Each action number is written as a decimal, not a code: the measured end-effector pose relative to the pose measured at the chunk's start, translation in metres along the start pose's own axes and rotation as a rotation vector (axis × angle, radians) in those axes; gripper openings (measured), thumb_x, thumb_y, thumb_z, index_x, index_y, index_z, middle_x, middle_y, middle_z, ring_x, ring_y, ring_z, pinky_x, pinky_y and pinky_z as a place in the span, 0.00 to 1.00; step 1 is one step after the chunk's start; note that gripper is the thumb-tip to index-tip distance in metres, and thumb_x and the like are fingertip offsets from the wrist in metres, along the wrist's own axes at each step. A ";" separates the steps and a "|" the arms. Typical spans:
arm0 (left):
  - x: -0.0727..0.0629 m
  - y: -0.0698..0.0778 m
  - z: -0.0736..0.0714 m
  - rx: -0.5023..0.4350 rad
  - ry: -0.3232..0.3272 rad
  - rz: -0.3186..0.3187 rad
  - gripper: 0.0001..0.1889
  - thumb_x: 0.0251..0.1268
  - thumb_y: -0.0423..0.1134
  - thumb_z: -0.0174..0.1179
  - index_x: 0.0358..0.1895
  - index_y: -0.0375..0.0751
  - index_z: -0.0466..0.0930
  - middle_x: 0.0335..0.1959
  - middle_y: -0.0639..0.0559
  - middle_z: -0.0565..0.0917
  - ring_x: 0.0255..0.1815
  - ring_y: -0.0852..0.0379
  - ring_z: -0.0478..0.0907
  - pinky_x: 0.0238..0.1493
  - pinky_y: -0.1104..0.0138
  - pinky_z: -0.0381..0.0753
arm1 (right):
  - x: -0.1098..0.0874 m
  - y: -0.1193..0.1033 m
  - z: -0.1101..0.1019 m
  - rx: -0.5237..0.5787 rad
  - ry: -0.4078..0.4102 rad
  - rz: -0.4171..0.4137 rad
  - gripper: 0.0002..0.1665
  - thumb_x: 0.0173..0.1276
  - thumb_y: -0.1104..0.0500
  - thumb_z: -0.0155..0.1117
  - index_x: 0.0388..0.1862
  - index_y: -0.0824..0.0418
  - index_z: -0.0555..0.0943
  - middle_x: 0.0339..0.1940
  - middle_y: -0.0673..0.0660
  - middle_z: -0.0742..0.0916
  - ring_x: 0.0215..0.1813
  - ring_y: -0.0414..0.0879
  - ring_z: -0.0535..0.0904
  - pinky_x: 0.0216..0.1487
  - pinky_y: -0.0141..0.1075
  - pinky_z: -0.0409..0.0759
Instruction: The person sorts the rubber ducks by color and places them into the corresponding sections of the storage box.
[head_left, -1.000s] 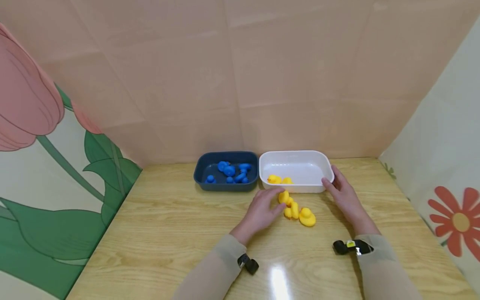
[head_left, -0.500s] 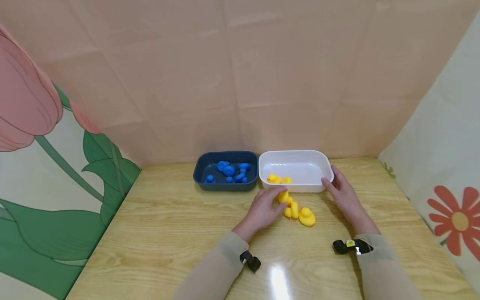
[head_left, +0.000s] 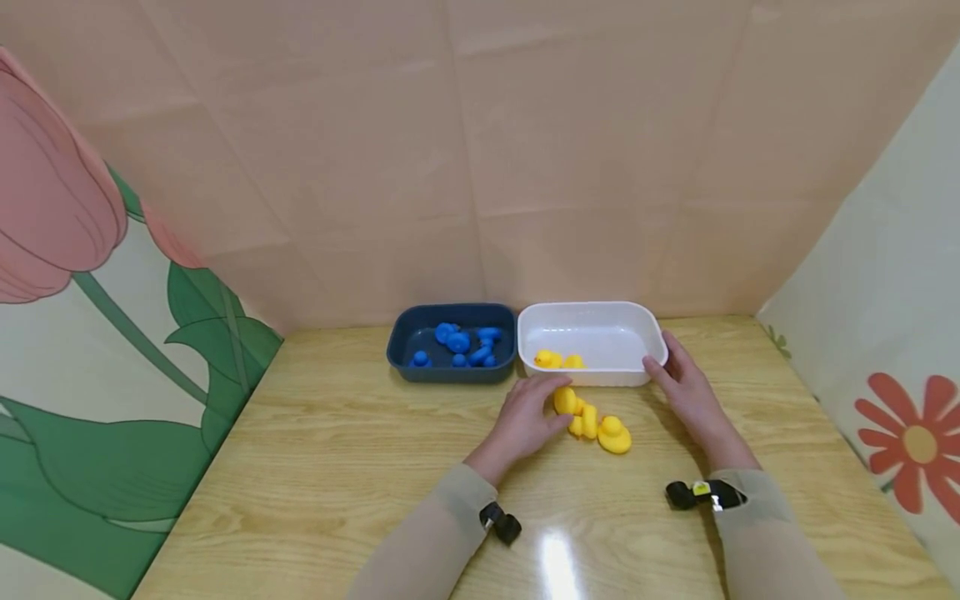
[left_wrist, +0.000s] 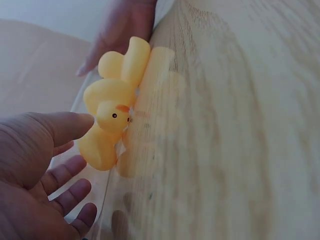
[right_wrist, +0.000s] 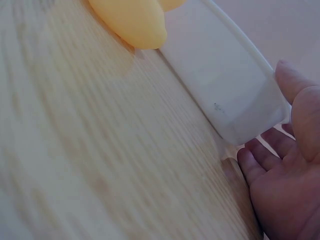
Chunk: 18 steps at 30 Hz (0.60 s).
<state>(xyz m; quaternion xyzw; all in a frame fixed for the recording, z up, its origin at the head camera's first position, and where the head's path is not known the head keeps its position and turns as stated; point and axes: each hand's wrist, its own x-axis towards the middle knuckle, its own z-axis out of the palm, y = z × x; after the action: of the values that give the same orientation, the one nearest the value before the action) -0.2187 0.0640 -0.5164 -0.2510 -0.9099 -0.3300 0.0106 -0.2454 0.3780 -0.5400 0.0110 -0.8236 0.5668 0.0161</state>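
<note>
In the head view, my left hand point(head_left: 528, 417) has its thumb and fingers spread beside a yellow toy duck point(head_left: 565, 401) on the table. The left wrist view shows the thumb tip close against the nearest duck point(left_wrist: 97, 149), the other fingers loose below; contact is unclear. Two more ducks adjoin it: one on its side point(head_left: 589, 422), another upright point(head_left: 615, 436). My right hand point(head_left: 686, 392) rests at the right end of a white bin point(head_left: 592, 377), thumb by the rim and fingers along the outer wall. Yellow ducks point(head_left: 549, 358) lie in that bin's front left.
A dark blue bin point(head_left: 450, 374) stands directly left of the white one, with several blue ducks point(head_left: 458, 341) inside. Both bins sit near the back edge of the wooden table point(head_left: 337, 467), before a pink-beige sheet point(head_left: 480, 167). Printed panels flank the table.
The duck by my left hand has shifted slightly nearer and to the left, and the left thumb has moved a little away from the index finger. The right hand and both bins stay put.
</note>
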 end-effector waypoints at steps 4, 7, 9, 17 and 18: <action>0.001 0.000 0.002 0.008 -0.003 -0.007 0.29 0.76 0.46 0.75 0.76 0.52 0.80 0.78 0.56 0.78 0.78 0.50 0.71 0.80 0.54 0.69 | 0.001 0.000 0.000 -0.003 0.000 0.001 0.54 0.89 0.39 0.57 0.95 0.52 0.37 0.93 0.66 0.51 0.90 0.68 0.49 0.84 0.64 0.53; 0.002 -0.001 0.003 0.014 -0.002 -0.021 0.28 0.76 0.47 0.75 0.76 0.52 0.81 0.77 0.57 0.79 0.78 0.51 0.72 0.79 0.54 0.70 | 0.000 0.000 0.000 -0.008 0.002 0.000 0.55 0.89 0.38 0.57 0.95 0.52 0.37 0.93 0.65 0.51 0.90 0.69 0.49 0.84 0.65 0.53; 0.003 -0.001 0.004 0.020 -0.006 -0.033 0.28 0.77 0.49 0.74 0.76 0.52 0.81 0.77 0.58 0.79 0.78 0.51 0.72 0.79 0.55 0.70 | 0.000 -0.001 0.000 -0.007 0.001 -0.002 0.55 0.89 0.38 0.57 0.95 0.52 0.36 0.93 0.65 0.50 0.90 0.69 0.49 0.84 0.66 0.53; 0.004 -0.002 0.006 0.020 -0.018 -0.056 0.26 0.78 0.50 0.73 0.74 0.52 0.82 0.76 0.58 0.80 0.76 0.51 0.73 0.78 0.54 0.71 | 0.000 -0.002 0.001 -0.004 0.000 -0.005 0.56 0.88 0.37 0.57 0.95 0.53 0.36 0.93 0.65 0.50 0.90 0.69 0.48 0.84 0.67 0.53; 0.004 -0.002 0.005 0.020 -0.020 -0.057 0.25 0.78 0.50 0.73 0.73 0.52 0.83 0.76 0.58 0.80 0.76 0.51 0.73 0.77 0.54 0.71 | 0.000 -0.002 0.001 -0.004 -0.001 -0.003 0.56 0.88 0.37 0.57 0.95 0.52 0.36 0.93 0.65 0.50 0.90 0.69 0.48 0.84 0.67 0.52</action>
<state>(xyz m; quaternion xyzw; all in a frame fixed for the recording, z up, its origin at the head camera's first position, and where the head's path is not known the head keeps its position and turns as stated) -0.2223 0.0679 -0.5210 -0.2281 -0.9200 -0.3187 -0.0055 -0.2454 0.3767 -0.5386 0.0122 -0.8248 0.5650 0.0167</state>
